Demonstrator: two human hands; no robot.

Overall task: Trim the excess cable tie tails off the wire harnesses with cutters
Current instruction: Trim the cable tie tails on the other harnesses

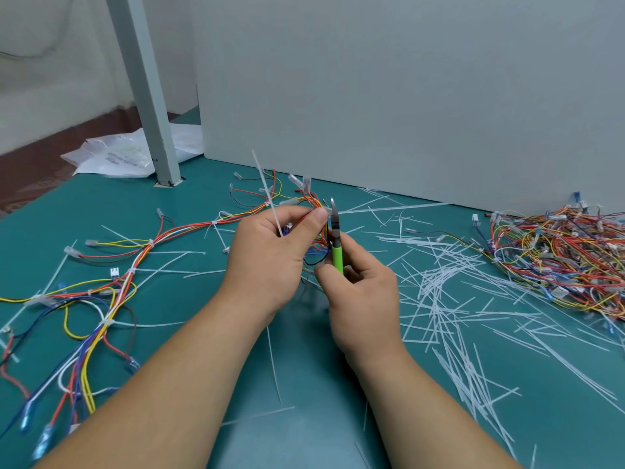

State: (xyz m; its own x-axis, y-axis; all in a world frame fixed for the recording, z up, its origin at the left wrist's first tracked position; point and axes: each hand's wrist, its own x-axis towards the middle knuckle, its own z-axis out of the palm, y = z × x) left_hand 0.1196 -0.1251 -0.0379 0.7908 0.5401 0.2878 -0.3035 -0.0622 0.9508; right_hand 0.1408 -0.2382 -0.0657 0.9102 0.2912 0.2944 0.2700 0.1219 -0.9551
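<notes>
From the lower left of the frame a bare forearm reaches up to the centre, where the left hand [267, 252] is curled round a wire harness [148, 247], thumb pressed down on the bunched wires at its top. The harness trails away to the left edge across the teal surface [304, 384]: red, yellow, orange, blue and white wires bound at intervals by white ties, with clear-sleeved terminals on the ends. One uncut cable tie tail [265, 187] stands up out of the left hand, long, thin and white, leaning toward the upper left. Just right of the thumb the cutters [336, 247] stand upright, green handles below, blades pointing up beside the wires; whether the blades are parted cannot be told. The right hand [362, 292] grips those handles, fingers wrapped round them. Further right, cut tails [439, 289] litter the surface, and a pile of harnesses [558, 255] lies at the right edge.
</notes>
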